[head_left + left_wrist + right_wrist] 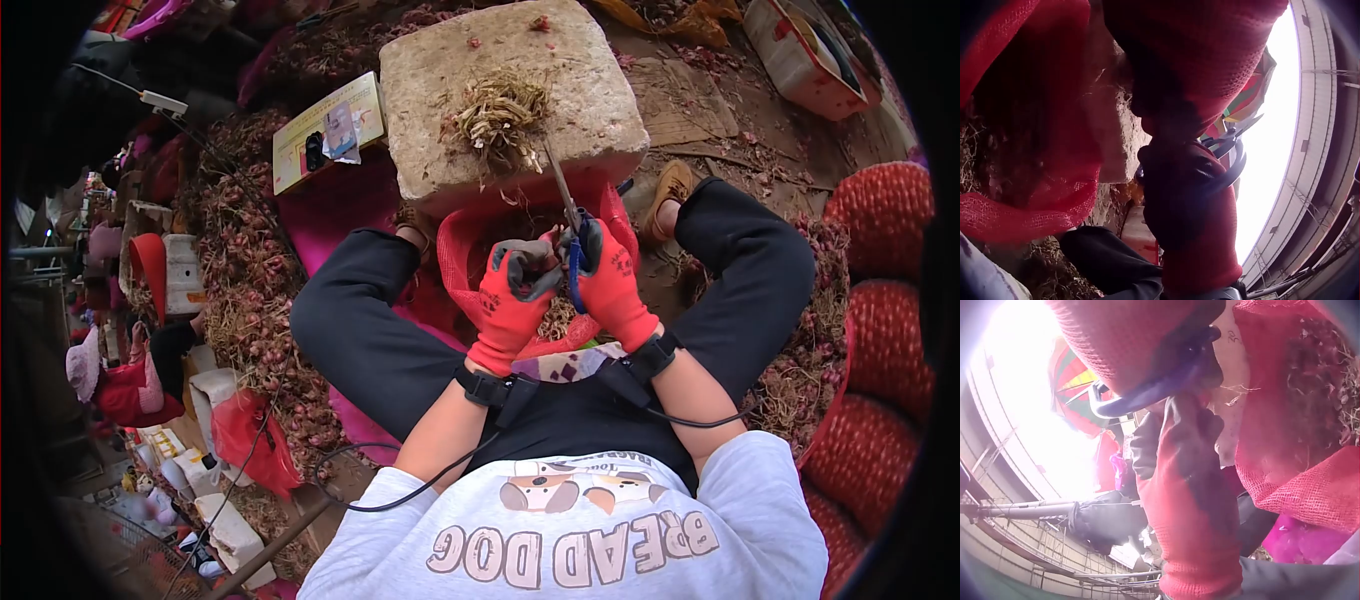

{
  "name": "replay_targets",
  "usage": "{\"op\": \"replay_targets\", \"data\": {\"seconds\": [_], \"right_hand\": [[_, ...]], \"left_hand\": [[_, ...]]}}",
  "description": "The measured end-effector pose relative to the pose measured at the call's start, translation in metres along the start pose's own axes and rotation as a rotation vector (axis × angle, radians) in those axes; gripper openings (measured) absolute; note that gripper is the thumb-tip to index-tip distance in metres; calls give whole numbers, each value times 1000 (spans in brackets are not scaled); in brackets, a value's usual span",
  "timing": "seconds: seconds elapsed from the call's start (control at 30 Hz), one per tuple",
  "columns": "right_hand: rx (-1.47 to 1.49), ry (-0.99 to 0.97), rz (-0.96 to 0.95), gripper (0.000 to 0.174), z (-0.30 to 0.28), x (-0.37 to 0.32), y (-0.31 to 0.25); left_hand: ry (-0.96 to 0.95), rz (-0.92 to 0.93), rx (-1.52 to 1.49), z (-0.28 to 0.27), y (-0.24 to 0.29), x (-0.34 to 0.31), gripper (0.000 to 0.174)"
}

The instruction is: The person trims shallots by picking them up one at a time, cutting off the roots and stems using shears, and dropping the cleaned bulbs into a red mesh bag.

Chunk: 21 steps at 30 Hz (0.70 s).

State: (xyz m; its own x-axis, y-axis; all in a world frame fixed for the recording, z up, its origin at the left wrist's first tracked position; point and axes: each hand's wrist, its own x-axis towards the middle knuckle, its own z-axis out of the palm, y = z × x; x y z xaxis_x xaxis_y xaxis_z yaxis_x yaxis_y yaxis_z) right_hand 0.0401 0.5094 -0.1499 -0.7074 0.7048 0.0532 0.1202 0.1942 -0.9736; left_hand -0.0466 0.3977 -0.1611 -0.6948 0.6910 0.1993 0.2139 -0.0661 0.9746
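"Pale grey T-shirt (570,545) closest to the head camera, BREAD DOG lettered across it. Then two bent legs (750,260) in dark trousers. What about the hands?"

"Right hand (608,275), red-gloved: fingers curled firmly round the blue handles of the scissors (562,180)."

"And the other?"

"Left hand (515,305), gloved to match, fingers bent inward, just beside the right. Some reddish bit (553,236) shows between the two, but I can't tell whether the left has hold of it."

"Where do the scissors point?"

"Away from the body, over the open red mesh bag (462,245) between the legs, blades towards the pale block (425,110). Their tip shows near a tangle of dry stems (503,115) on top; whether they touch, I can't tell."

"And round about?"

"Small red bulbs (235,290) heaped with dry stalks to the person's left, bulging red sacks (880,335) to the right, and a flat box (369,110) beside the block."
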Motion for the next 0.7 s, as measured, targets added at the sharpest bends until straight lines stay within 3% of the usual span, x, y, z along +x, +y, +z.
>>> {"op": "replay_targets", "data": {"seconds": [0.03,0.13,0.17,0.2,0.27,0.3,0.4,0.43,0.53,0.57,0.7], "right_hand": [[49,36,21,33,1,-3,2],[-71,-5,44,27,-3,-13,0],[34,-27,109,23,-3,-17,-5],[72,-42,189,21,-4,-18,-3],[138,-83,344,18,-9,-18,6],[194,-78,320,16,-10,-14,10],[366,-92,299,14,-7,0,10],[417,-111,325,14,-9,4,1],[554,-155,376,19,-11,8,6],[645,-161,384,19,-6,7,6],[834,-227,397,23,2,10,-13]], "left_hand": [[22,-10,-64,4,0,-1,34],[187,-312,-382,9,-14,-6,35],[228,-241,-588,3,-21,-1,34],[275,-305,-684,-9,-21,7,32],[334,-396,-663,-24,-6,22,33],[304,-403,-688,-29,-10,20,35],[200,-203,-693,-27,-17,10,30],[254,-275,-631,-26,-20,4,38],[158,-116,-248,-13,-6,0,43],[128,-157,-298,-11,10,-3,35],[-23,-39,-226,-7,17,-4,33]]}}
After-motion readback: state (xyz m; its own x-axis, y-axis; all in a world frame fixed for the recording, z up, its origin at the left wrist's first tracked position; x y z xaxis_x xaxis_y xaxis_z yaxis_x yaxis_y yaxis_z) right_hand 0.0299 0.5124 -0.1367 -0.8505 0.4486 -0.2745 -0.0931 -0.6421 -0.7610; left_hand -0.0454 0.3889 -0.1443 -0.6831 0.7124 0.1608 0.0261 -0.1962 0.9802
